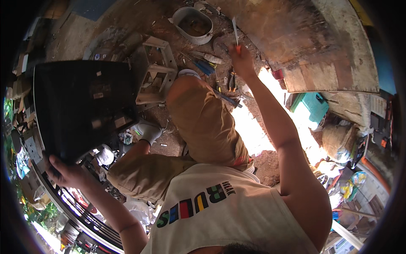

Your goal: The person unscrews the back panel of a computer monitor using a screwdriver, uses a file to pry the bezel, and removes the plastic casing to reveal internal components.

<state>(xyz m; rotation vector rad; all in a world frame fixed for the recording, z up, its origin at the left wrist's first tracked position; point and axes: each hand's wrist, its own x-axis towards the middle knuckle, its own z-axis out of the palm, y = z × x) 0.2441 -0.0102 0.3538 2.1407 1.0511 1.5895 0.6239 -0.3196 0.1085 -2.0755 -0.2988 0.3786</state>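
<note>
Metal blade [235, 31] in right hand [243, 62]; left [64, 172] grips boxy casing [69, 101].

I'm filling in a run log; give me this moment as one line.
left hand: at near corner of black casing | right hand: holding orange-handled tool, blade pointing away | ground: pliers, tub

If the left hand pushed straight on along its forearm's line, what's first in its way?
The black casing, at its near lower corner. The left hand appears to be gripping it there, so probably no free gap, though depth is hard to judge.
</note>
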